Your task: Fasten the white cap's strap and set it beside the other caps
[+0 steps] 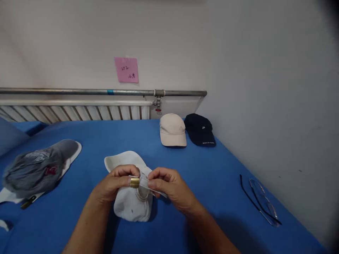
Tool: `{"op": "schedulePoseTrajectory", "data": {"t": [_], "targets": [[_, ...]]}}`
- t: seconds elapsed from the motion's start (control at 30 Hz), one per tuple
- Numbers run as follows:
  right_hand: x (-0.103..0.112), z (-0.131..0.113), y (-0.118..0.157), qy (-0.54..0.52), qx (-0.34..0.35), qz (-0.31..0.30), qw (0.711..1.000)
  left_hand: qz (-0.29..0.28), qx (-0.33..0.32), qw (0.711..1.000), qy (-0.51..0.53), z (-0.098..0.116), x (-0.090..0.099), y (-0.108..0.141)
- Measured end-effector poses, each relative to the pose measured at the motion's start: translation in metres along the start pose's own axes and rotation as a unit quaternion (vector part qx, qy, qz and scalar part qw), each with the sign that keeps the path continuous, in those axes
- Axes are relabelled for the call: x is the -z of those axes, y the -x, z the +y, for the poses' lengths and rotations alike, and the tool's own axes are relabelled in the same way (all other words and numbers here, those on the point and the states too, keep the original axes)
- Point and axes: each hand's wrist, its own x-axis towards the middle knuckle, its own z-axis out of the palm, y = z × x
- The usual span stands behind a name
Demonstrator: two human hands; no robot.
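Observation:
A white cap [132, 206] lies on the blue sheet, its brim pointing up and to the left and its back strap raised between my hands. My left hand [116, 180] pinches the strap beside a gold-coloured metal buckle [135, 182]. Just to the right of the buckle, my right hand [169, 183] grips the light strap [143, 181] between thumb and fingers, and the strap's loose end sticks out below those fingers. Both hands are close together above the cap.
A beige cap [172, 130] and a dark navy cap [200, 129] sit side by side near the wall. At left are a grey cap [34, 169] and a blue pillow [10, 137]. Eyeglasses [261, 201] lie at right. Behind the bed runs a radiator [100, 112] under a metal pipe [79, 91].

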Motion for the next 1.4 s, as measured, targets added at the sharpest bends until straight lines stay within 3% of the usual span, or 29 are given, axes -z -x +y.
{"op": "schedulePoseTrajectory", "data": {"t": [0.33,0.73,0.97,1.13,1.4], "targets": [[0.002,-0.001,0.0,-0.004,-0.03,-0.047,0.998,-0.01,0.01,1.0,-0.001,0.001,-0.004,0.001],[0.011,0.0,-0.003,0.048,-0.027,-0.047,0.997,-0.011,0.043,0.999,-0.018,0.004,-0.008,0.0],[0.008,0.003,-0.005,0.021,-0.036,-0.032,0.999,-0.008,0.031,0.999,-0.024,0.005,-0.011,-0.002],[0.006,0.003,-0.006,0.026,-0.037,-0.003,0.999,0.024,-0.006,0.999,-0.021,0.003,-0.01,-0.004],[0.005,0.006,-0.007,0.02,-0.031,0.01,0.999,0.056,0.003,0.998,-0.003,0.006,-0.015,-0.003]]}}
